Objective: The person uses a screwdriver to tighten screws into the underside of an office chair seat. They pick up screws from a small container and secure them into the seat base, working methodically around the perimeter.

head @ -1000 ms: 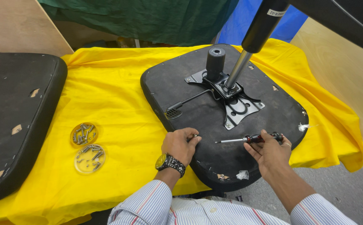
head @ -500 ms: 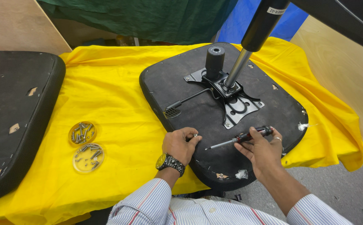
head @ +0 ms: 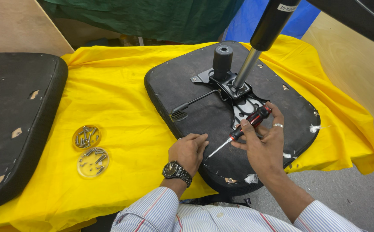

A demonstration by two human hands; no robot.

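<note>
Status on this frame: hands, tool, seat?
Right hand grips screwdriver, tip on seat underside. Left hand flat on seat beside tip. Nothing in the way.

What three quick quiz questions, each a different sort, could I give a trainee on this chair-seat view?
1. True or false: the right hand holds a screwdriver with a red and black grip.
2. Which lies left of the upturned chair seat on the yellow cloth? A. two round clear dishes of screws B. a hammer C. a drill
3. Fill in: the left hand rests on the seat's near edge and wears a ____ on its wrist.

Key: 1 true. 2 A; the dishes sit one in front of the other. 3 watch.
</note>
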